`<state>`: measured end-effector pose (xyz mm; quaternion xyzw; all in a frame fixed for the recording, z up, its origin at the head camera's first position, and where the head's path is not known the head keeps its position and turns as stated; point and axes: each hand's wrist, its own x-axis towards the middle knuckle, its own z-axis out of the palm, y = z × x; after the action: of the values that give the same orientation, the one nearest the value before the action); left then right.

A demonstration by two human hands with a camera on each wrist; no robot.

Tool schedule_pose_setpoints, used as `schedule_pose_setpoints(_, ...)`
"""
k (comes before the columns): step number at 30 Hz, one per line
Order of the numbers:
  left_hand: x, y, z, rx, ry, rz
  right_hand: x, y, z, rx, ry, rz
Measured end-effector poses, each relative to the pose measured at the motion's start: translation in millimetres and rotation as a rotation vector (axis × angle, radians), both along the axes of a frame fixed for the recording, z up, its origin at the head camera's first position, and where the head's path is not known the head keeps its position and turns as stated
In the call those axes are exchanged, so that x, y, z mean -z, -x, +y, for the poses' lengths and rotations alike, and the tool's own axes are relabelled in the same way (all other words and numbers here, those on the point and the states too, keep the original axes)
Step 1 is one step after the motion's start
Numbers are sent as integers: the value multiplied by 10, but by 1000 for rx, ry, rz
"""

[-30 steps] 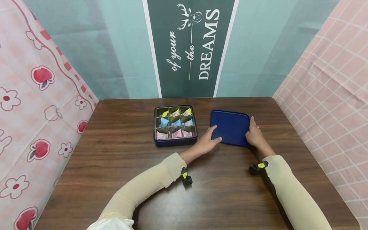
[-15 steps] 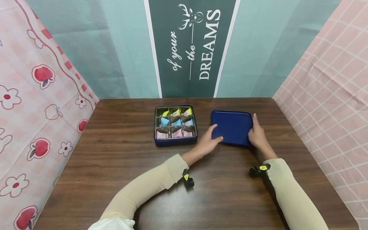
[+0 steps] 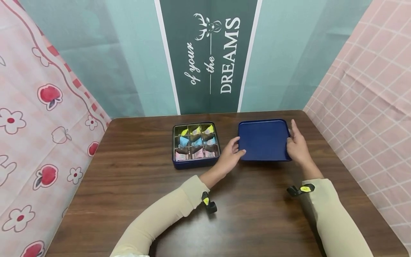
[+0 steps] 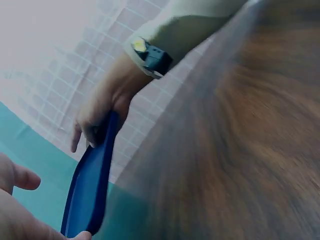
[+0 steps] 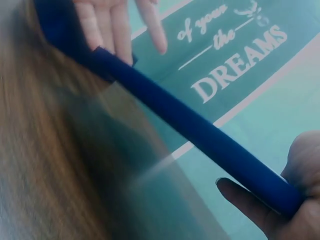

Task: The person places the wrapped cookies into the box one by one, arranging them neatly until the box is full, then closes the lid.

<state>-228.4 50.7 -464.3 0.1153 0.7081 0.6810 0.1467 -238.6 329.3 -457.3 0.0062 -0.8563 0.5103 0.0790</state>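
A dark blue rectangular tin lid [image 3: 264,141] is held level above the table, to the right of the box. My left hand [image 3: 226,159] holds its left edge, with the thumb at the near corner. At the right edge my right hand [image 3: 298,147] grips the rim, one finger pointing forward. The lid [image 5: 175,117] appears nearly edge-on in the right wrist view, pinched between right thumb and fingers. The open blue tin box [image 3: 196,164] stands on the table left of the lid. Its divided tray contains wrapped candies [image 3: 197,141] in yellow, blue and pink rows.
The brown wooden table [image 3: 135,192] ends at a teal curtain [image 3: 282,57] behind. A fruit-and-flower patterned cloth [image 3: 48,135] hangs at the left, and a pink checked cloth [image 3: 363,117] at the right. Dark wrist cameras [image 3: 209,203] sit on both sleeves.
Both hands have raised the lid off the table, and it looks larger and straighter. My right hand has shifted a little to the right. The candy box stays put; the head view has tilted slightly.
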Motion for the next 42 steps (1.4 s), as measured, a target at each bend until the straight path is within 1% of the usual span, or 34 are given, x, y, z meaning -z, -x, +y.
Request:
schedule_pose_setpoints(4, -106, 26, -98, 12, -35, -76, -131, -38, -73, 11, 27, -26)
schedule_pose_setpoints(6, -152, 38, -139, 16, -46, -102, -181, -56, -98, 24, 35, -35)
schedule_pose_setpoints(9, -195, 60, -178, 29, -80, -117, -251, -83, -117, 62, 48, -36)
schedule_pose_setpoints(12, -224, 82, -209, 42, -102, -115, -320, -108, -136, 110, 75, -18)
schedule_pose_setpoints(15, -267, 98, -250, 40, -88, -98, -402, -119, -174, 151, 207, 4)
schedule_pose_setpoints(19, -343, 102, -315, 34, -51, -75, -526, -124, -247, 178, 407, 50)
schedule_pose_setpoints(22, -386, 95, -344, 45, -55, -61, -603, -131, -298, 189, 484, 72)
schedule_pose_setpoints(25, -414, 86, -368, 60, -61, -27, -656, -137, -348, 199, 554, 82)
schedule_pose_setpoints(28, -445, 71, -404, 46, -49, 28, -693, -133, -403, 214, 606, 96)
schedule_pose_setpoints(31, -465, 54, -450, 13, -42, 80, -727, -111, -475, 244, 642, 116)
schedule_pose_setpoints(34, -469, 48, -493, -21, -74, 132, -778, -70, -565, 290, 670, 145)
schedule_pose_setpoints(37, -471, 50, -537, -61, -113, 178, -833, -23, -655, 329, 668, 199)
schedule_pose_setpoints(39, -485, 52, -572, -95, -128, 198, -868, 6, -713, 341, 677, 242)
schedule_pose_setpoints(42, -515, 64, -631, -138, -176, 213, -907, 46, -800, 336, 689, 303)
